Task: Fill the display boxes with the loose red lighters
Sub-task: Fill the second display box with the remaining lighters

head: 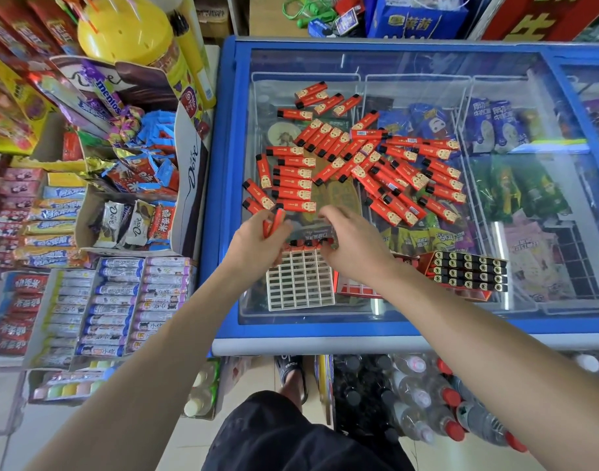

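Several loose red lighters (356,158) lie scattered on the glass lid of a blue chest freezer (223,185). Near the lid's front edge stands a white grid tray (300,283), its far row holding a few lighters upright. My left hand (257,243) grips a small bunch of red lighters (274,220) at the tray's far left corner. My right hand (350,243) has curled fingers over the tray's far row; what they pinch is hidden. To the right sits a red display box (466,271) full of lighters, black tops up.
Shelves of candy and chocolate boxes (121,198) crowd the left side, close to the freezer. Bottled drinks (427,402) stand on the floor under the freezer's front edge. My foot in a black sandal (291,372) is beside them.
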Demonstrator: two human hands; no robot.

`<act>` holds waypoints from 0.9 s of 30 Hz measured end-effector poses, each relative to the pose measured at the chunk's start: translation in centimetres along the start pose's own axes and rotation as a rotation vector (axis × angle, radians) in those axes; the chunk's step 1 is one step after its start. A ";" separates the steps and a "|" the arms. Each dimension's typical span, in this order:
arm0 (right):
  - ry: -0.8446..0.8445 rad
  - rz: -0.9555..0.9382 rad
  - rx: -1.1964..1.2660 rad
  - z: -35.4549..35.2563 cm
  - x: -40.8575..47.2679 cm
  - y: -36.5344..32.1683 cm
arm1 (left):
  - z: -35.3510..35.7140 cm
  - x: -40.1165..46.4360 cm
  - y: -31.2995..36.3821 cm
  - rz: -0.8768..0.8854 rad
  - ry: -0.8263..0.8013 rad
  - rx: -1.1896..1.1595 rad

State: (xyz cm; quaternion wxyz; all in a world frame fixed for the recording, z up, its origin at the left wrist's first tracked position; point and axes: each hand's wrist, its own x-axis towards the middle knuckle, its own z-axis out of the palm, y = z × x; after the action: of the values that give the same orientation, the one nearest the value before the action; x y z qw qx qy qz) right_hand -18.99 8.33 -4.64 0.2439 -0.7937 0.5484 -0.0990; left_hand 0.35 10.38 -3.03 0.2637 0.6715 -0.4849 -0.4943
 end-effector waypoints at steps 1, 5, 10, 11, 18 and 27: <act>0.062 0.001 0.054 -0.2 -0.1 -0.5 | -0.3 -0.2 0.1 -0.037 -0.012 -0.140; 0.185 0.046 0.379 -0.6 -0.9 -3.8 | -0.9 -1.0 0.1 -0.178 0.023 -0.457; -0.061 0.275 0.758 0.0 -1.3 -7.4 | -1.3 -1.3 -1.3 -0.238 -0.026 -0.479; -0.090 0.312 0.788 0.3 -1.3 -7.7 | -1.3 -1.3 -1.6 -0.231 -0.036 -0.493; -0.061 0.443 1.009 1.8 -1.6 -8.2 | -1.6 -1.6 -2.4 -0.173 -0.051 -0.570; 0.115 0.151 0.489 2.7 -2.8 -5.1 | -2.4 -1.3 -5.9 -0.302 0.080 -0.184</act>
State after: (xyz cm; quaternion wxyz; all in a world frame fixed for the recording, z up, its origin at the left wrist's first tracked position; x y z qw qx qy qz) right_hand -14.69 13.09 -4.16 0.4036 -0.6612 0.5787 -0.2550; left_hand 4.77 13.53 -6.54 0.2657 0.7289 -0.3205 -0.5435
